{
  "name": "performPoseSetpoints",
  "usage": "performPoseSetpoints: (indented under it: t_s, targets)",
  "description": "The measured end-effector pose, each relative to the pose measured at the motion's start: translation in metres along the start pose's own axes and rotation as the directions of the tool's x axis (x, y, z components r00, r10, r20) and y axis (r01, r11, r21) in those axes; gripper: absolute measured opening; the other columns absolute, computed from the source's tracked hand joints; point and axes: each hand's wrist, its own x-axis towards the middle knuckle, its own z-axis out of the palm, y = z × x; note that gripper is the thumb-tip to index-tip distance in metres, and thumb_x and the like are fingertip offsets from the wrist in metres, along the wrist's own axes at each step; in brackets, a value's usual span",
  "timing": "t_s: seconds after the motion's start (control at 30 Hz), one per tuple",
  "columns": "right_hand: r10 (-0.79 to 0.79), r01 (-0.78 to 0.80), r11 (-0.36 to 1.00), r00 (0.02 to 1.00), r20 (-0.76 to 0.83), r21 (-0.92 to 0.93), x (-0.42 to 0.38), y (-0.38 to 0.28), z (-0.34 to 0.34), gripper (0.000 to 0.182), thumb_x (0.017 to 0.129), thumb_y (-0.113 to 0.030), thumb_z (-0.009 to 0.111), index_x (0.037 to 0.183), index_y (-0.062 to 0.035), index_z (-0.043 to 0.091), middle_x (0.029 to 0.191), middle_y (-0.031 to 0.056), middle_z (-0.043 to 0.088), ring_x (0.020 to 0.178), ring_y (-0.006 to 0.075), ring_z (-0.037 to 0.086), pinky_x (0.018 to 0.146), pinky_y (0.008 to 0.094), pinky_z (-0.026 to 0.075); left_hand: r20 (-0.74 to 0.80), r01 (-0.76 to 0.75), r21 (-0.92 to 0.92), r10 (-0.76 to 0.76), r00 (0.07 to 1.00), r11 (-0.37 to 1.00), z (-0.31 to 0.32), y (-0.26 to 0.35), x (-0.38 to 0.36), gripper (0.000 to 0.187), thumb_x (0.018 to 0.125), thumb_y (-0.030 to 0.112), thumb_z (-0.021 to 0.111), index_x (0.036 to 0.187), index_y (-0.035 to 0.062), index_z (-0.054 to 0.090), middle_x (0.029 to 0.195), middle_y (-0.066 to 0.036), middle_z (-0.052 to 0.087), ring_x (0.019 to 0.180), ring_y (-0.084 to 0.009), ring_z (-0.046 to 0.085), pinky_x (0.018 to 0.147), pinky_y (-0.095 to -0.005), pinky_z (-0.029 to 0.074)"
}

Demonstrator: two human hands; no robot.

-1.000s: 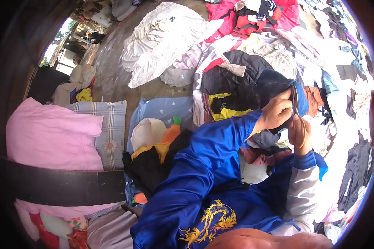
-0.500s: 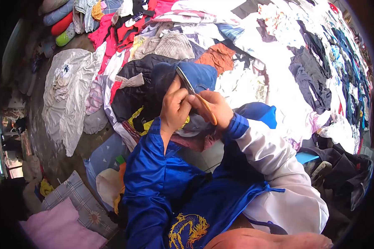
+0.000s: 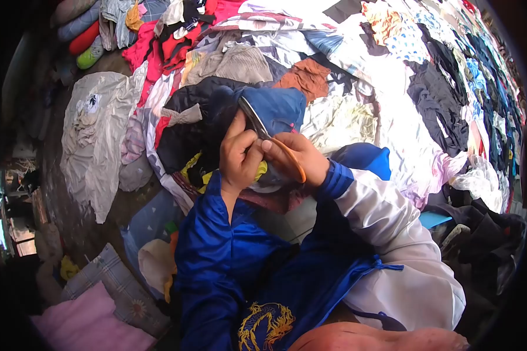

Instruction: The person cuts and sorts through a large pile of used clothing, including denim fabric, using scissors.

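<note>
Orange-handled scissors (image 3: 255, 119) point up and to the left, with my right hand (image 3: 299, 157) closed around their handle. My left hand (image 3: 238, 149) is beside the blades, its index finger lying along them and its other fingers curled. The thumbs are close together near the scissors' pivot. Whatever the left fingers pinch is hidden. Behind the blades lies a blue cloth piece (image 3: 281, 107) on top of a dark garment (image 3: 184, 137). Yellow-and-black fabric (image 3: 191, 167) shows just left of my left wrist.
Clothes in many colours cover the ground ahead. A rust-brown cloth (image 3: 304, 77) lies beyond my hands, and a pale sheet (image 3: 99, 134) is spread at left. Pink cloth (image 3: 91, 319) and a checked cushion (image 3: 114, 286) are at lower left. Black fabric (image 3: 489, 240) is heaped at right.
The scissors' tips and my left hand have shifted slightly left. The dark gap along the blades looks wider. My right hand keeps its hold on the handle.
</note>
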Motion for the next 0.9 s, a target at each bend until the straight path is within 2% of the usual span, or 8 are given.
performPoseSetpoints:
  t_s: [0.2,0.3,0.4,0.5,0.6,0.7,0.8,0.9]
  targets:
    - [0.013,-0.015,0.993,1.000,-0.022,-0.117,-0.0041,-0.0031,0.0043,0.049,0.096,-0.046,0.064,0.075,-0.0022,0.060,0.058,-0.0009,0.050,0.051,0.0059,0.046,0.045,0.0255,0.036,-0.041,0.020,0.025,-0.019,0.999,0.999,-0.0072,-0.0032,0.0004,0.019,0.087,0.007,0.051,0.078,-0.0087,0.054,0.141,-0.038,0.044,0.096,-0.0351,0.063,0.083,-0.0368,0.049]
    - [-0.032,0.021,0.981,0.998,-0.056,-0.190,-0.0035,0.0019,0.0049,0.051,0.094,-0.046,0.066,0.069,-0.0015,0.060,0.055,0.0015,0.051,0.051,0.0072,0.048,0.046,0.0278,0.038,-0.034,0.123,-0.045,-0.125,0.992,0.991,-0.0106,-0.0033,0.0016,0.018,0.085,0.008,0.055,0.075,-0.0069,0.055,0.141,-0.040,0.042,0.109,-0.0450,0.059,0.091,-0.0395,0.049]
    - [-0.070,0.041,0.965,0.992,-0.103,-0.260,-0.0023,0.0014,0.0036,0.052,0.094,-0.045,0.067,0.066,-0.0011,0.062,0.054,0.0023,0.052,0.050,0.0077,0.048,0.045,0.0290,0.038,-0.020,0.122,0.012,-0.121,0.992,0.993,-0.0071,-0.0013,0.0009,0.018,0.085,0.007,0.056,0.074,-0.0068,0.054,0.141,-0.041,0.041,0.108,-0.0472,0.059,0.091,-0.0410,0.049]
    - [-0.066,0.035,0.969,0.990,-0.122,-0.244,-0.0068,-0.0056,0.0054,0.053,0.094,-0.045,0.067,0.066,-0.0007,0.063,0.054,0.0022,0.053,0.050,0.0077,0.048,0.044,0.0291,0.037,-0.006,0.095,0.096,-0.095,0.995,0.991,-0.0073,-0.0043,-0.0005,0.017,0.084,0.006,0.057,0.073,-0.0066,0.053,0.140,-0.043,0.040,0.109,-0.0499,0.058,0.093,-0.0431,0.048]
    - [-0.079,0.045,0.967,0.989,-0.128,-0.252,-0.0060,0.0003,0.0037,0.051,0.093,-0.045,0.067,0.069,-0.0001,0.064,0.054,0.0022,0.053,0.049,0.0079,0.048,0.044,0.0290,0.037,0.005,0.079,0.118,-0.080,0.997,0.990,-0.0061,-0.0057,-0.0013,0.017,0.084,0.006,0.059,0.073,-0.0065,0.053,0.140,-0.044,0.039,0.111,-0.0526,0.056,0.095,-0.0446,0.047]
    - [-0.031,0.013,0.977,0.996,-0.085,-0.211,-0.0044,0.0002,0.0001,0.038,0.096,-0.037,0.067,0.082,-0.0015,0.066,0.060,-0.0038,0.052,0.050,0.0038,0.045,0.044,0.0234,0.034,0.011,0.077,0.131,-0.079,0.997,0.988,-0.0056,-0.0070,-0.0028,0.016,0.083,0.006,0.060,0.074,-0.0065,0.054,0.139,-0.045,0.039,0.112,-0.0536,0.054,0.096,-0.0449,0.047]
    - [-0.038,0.003,0.939,0.995,-0.096,-0.345,-0.0004,-0.0040,-0.0034,0.038,0.095,-0.037,0.068,0.082,-0.0015,0.067,0.061,-0.0034,0.053,0.053,0.0048,0.047,0.047,0.0245,0.036,0.016,0.085,0.080,-0.086,0.996,0.993,-0.0080,-0.0032,-0.0008,0.016,0.083,0.006,0.060,0.074,-0.0065,0.054,0.139,-0.045,0.039,0.114,-0.0545,0.053,0.098,-0.0454,0.046]
    - [-0.071,0.026,0.934,0.991,-0.114,-0.355,-0.0005,0.0012,-0.0026,0.038,0.094,-0.036,0.068,0.081,-0.0002,0.067,0.062,-0.0021,0.054,0.056,0.0062,0.049,0.050,0.0266,0.039,0.011,0.087,0.100,-0.088,0.996,0.991,-0.0053,-0.0066,-0.0042,0.015,0.082,0.005,0.060,0.074,-0.0066,0.054,0.139,-0.044,0.040,0.115,-0.0544,0.053,0.099,-0.0455,0.045]
